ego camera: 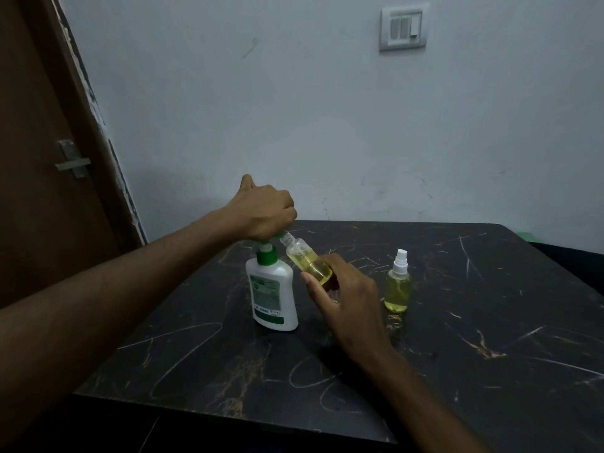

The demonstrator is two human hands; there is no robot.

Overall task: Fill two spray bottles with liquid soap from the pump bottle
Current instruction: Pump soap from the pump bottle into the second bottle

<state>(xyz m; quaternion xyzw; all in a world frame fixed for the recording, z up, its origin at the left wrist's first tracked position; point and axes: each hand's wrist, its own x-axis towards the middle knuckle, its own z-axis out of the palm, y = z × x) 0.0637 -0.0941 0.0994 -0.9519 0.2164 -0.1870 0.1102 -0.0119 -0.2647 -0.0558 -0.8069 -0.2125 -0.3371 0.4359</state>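
Pump (pixel 274 237) pressed by left hand (pixel 264 210), fingers curled. Open bottle (pixel 310 261) held tilted at spout by right hand (pixel 343 295). Capped bottle (pixel 397 284) stood near, apart. Table (pixel 490 322) scratched.

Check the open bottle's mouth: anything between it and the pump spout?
Nothing visible. The right hand holds the uncapped spray bottle tilted, mouth right at the spout of the pump bottle, under the left hand. The capped spray bottle stands apart, to the right.
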